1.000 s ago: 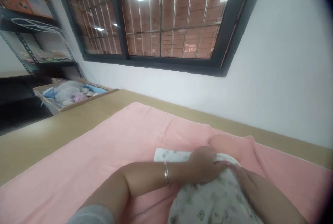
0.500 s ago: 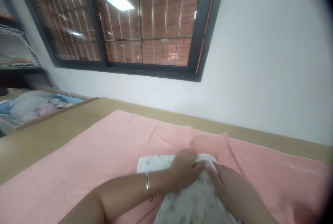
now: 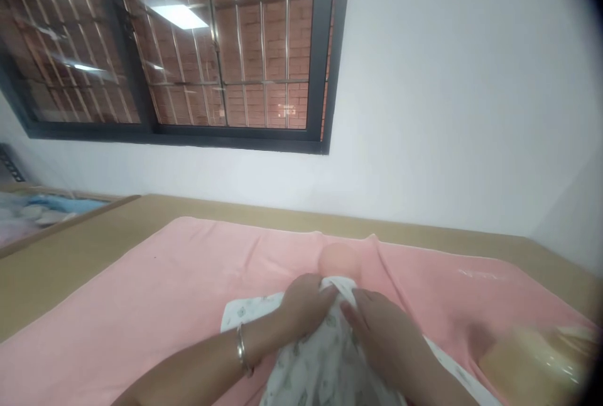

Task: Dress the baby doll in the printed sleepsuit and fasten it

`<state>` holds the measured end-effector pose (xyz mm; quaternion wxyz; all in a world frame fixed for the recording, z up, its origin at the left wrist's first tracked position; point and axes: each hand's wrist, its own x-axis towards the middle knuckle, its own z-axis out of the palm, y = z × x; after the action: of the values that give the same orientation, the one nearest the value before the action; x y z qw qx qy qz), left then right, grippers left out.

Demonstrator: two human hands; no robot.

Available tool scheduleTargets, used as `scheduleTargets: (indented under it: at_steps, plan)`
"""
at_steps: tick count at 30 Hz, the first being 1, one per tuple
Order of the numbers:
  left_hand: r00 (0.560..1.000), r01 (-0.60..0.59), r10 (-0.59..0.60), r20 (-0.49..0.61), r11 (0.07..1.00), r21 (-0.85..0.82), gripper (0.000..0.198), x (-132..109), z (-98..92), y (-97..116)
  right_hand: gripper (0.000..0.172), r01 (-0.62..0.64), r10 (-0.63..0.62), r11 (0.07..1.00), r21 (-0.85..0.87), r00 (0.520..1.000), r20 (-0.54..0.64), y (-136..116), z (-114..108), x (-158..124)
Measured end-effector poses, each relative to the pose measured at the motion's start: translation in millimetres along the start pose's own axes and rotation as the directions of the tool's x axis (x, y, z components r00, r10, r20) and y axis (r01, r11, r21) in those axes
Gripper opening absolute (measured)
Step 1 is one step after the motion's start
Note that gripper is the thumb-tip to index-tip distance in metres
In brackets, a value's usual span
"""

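A white cloth with a small green print lies over the pink blanket, bunched up between my hands. My left hand, with a silver bangle on its wrist, pinches the cloth near its gathered top edge. On the other side of the fold, my right hand grips the same cloth, its thumb on top. Just beyond the gathered edge shows a smooth, rounded skin-toned form; the rest of it is hidden under the cloth.
At the lower right sits a blurred yellowish, shiny item. A tan table edge runs along the white wall under a barred window. An open bin of fabrics or bags is at the left.
The view has turned to the right, and the yellowish item has come into sight at lower right. Both hands keep hold of the cloth; my right thumb sits slightly lower and apart from the left fingers.
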<state>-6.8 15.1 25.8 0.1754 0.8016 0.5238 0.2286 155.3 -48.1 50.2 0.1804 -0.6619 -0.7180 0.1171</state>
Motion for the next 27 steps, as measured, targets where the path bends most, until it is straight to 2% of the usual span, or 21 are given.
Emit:
scheduleTargets:
  at_steps: [2, 4, 6, 9, 11, 16, 21, 27]
  plan:
    - [1.0, 0.003, -0.003, 0.014, 1.0, -0.007, 0.036, -0.3, 1.1, 0.3, 0.059, 0.029, -0.03, 0.999, -0.018, 0.999, -0.011, -1.3, -0.7, -0.9]
    - [0.996, -0.05, 0.05, -0.071, 0.999, -0.01, 0.032, -1.1, 2.8, 0.4, 0.061, -0.003, 0.003, 1.0, -0.01, 0.998, 0.055, -0.2, -0.3, 0.4]
    - [0.991, -0.056, 0.053, -0.124, 0.998, -0.022, 0.029, -1.5, 4.5, -0.8, 0.063, -0.03, 0.029, 1.0, 0.003, 0.994, 0.106, 1.8, 1.1, 2.5]
    - [0.999, 0.042, -0.043, -0.027, 0.998, -0.036, 0.036, -0.8, 5.4, -5.0, 0.06, 0.016, -0.016, 1.0, 0.009, 0.999, 0.035, 3.4, 3.3, 4.0]
    - [0.999, 0.049, -0.048, 0.015, 0.999, -0.024, 0.043, -0.7, 4.8, -6.9, 0.059, 0.009, -0.01, 1.0, 0.025, 1.0, 0.009, 5.2, 3.6, 5.5]
    - [1.0, 0.004, -0.004, 0.013, 1.0, 0.014, 0.044, -1.3, 2.0, -1.8, 0.068, -0.136, 0.111, 0.979, 0.149, 0.98, 0.163, 18.8, 3.0, 15.0]
    - [0.999, 0.011, -0.01, 0.046, 1.0, -0.015, 0.044, -0.8, -0.9, 3.1, 0.072, -0.201, 0.183, 0.973, 0.113, 0.972, 0.15, 22.3, 4.9, 16.3]
    - [0.999, 0.0, 0.002, 0.043, 0.999, -0.046, 0.044, -0.6, 0.6, 0.8, 0.069, -0.2, 0.186, 0.975, 0.097, 0.973, 0.133, 18.6, 3.0, 15.1]
